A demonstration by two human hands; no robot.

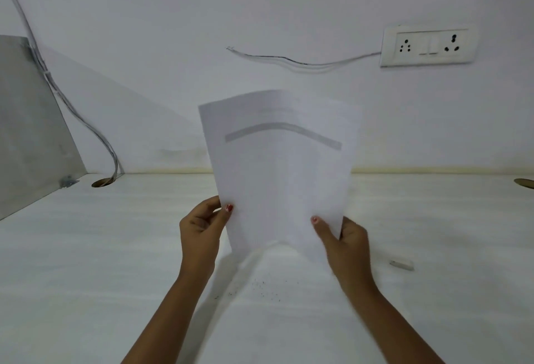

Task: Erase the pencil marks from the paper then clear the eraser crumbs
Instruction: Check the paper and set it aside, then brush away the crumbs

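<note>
Head view: paper (281, 167) held upright off the bench (86, 262), bowed, grey band across upper part | left hand (202, 228) pinches its lower left edge | right hand (344, 243) pinches its lower right edge | crumbs (260, 288) on bench below paper | eraser (401, 264) on bench, right of right hand, apart.

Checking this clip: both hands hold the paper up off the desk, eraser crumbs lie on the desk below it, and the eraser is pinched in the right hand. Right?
Not quite: the eraser lies on the desk, right of the right hand, which pinches only the paper, as the head view shows. The left hand holds the paper too, crumbs below.
</note>
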